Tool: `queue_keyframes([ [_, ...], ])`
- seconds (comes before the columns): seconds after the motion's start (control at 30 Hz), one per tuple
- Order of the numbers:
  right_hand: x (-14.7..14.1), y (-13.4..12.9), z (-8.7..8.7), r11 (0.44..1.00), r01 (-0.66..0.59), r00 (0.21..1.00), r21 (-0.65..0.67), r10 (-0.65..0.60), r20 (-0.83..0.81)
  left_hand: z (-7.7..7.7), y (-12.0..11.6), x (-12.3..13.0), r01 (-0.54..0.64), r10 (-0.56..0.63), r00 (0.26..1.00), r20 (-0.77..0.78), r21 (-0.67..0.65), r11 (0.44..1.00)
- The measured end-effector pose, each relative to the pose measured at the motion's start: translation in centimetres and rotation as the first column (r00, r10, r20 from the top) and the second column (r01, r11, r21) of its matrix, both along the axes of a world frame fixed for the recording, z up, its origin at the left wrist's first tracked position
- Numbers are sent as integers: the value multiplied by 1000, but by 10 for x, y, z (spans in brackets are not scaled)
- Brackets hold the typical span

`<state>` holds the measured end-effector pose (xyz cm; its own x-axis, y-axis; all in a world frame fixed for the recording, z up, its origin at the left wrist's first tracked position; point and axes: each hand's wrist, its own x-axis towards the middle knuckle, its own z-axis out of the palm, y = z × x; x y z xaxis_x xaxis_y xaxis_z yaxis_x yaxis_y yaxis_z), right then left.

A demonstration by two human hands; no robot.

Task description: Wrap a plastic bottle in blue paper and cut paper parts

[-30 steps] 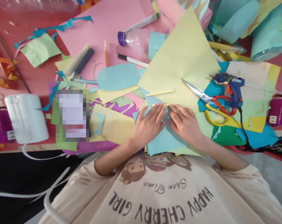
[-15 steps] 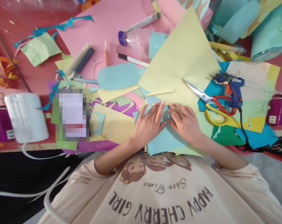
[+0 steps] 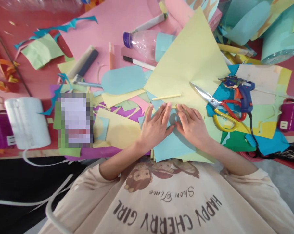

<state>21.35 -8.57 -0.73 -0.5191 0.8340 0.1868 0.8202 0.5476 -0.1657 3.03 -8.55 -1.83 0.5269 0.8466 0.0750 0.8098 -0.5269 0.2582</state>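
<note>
Both hands lie palm down over light blue paper [image 3: 176, 148] at the table's near side. Under the fingertips of my left hand [image 3: 156, 125] and my right hand [image 3: 193, 125] runs a thin yellow paper roll [image 3: 173, 107], its middle showing between them. The fingers of each hand are stretched out and flat, pressing on the roll rather than wrapped round it. Just beyond lies a second yellow paper roll [image 3: 166, 97], untouched, on a large pale yellow sheet [image 3: 185, 65]. Open-bladed scissors [image 3: 217, 104] with red and yellow handles rest to the right.
A blue glue gun [image 3: 245, 96] lies beyond the scissors, its black cord trailing over the near edge. A plastic bottle [image 3: 144, 45], a marker [image 3: 138, 62] and a cutter knife [image 3: 87, 65] lie farther back. At left are a phone [image 3: 76, 118] and a white device [image 3: 27, 123].
Both hands have slid slightly forward, away from my body, with the yellow roll under the fingertips. The other things have stayed in place.
</note>
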Motion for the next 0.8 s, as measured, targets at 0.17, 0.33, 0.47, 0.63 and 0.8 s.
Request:
queue_keyframes([
  [0.17,0,-2,-1,997,27,1000,-77,-27,1,-1,1,0,-2,2,1000,8,-8,1000],
  [0.33,0,1,3,999,2,999,-35,-1,33,1,3,0,-1,2,1000,25,-22,1000],
  [0.47,2,4,6,995,-8,998,-98,14,55,5,7,-1,1,1,1000,25,-53,999],
  [0.63,4,8,8,995,-4,999,-99,8,46,8,10,-1,11,-9,999,42,-62,998],
  [0.8,4,12,10,994,14,999,-106,-10,34,8,12,-2,13,-13,1000,20,-21,1000],
])
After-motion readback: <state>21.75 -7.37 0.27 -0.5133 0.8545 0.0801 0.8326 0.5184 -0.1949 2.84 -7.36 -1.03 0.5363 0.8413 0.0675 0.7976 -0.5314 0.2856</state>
